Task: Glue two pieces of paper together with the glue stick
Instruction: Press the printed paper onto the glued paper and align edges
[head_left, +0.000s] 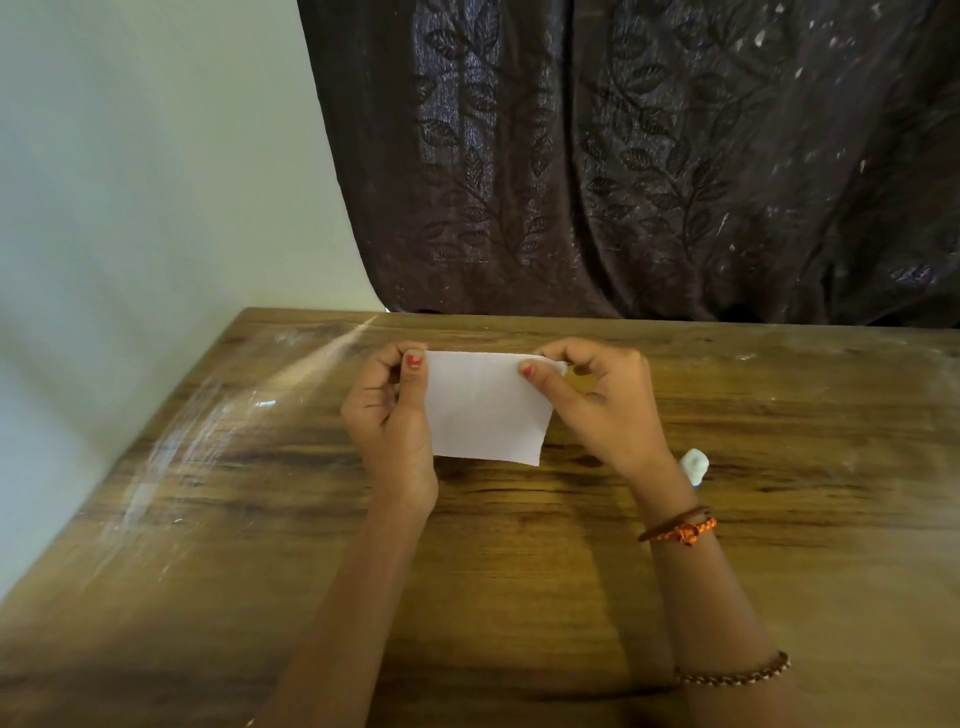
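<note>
A small white paper (485, 410) hangs upright a little above the wooden table (249, 519), held at its two top corners. My left hand (389, 410) pinches the top left corner between thumb and fingers. My right hand (602, 400) pinches the top right corner. I cannot tell whether the paper is one sheet or two pressed together. The white glue stick (694, 464) lies on the table just right of my right wrist, partly hidden behind it.
A dark leaf-patterned curtain (649, 156) hangs behind the table's far edge. A pale wall (130, 182) runs along the table's left side. Whitish smears (208, 410) mark the left part of the tabletop.
</note>
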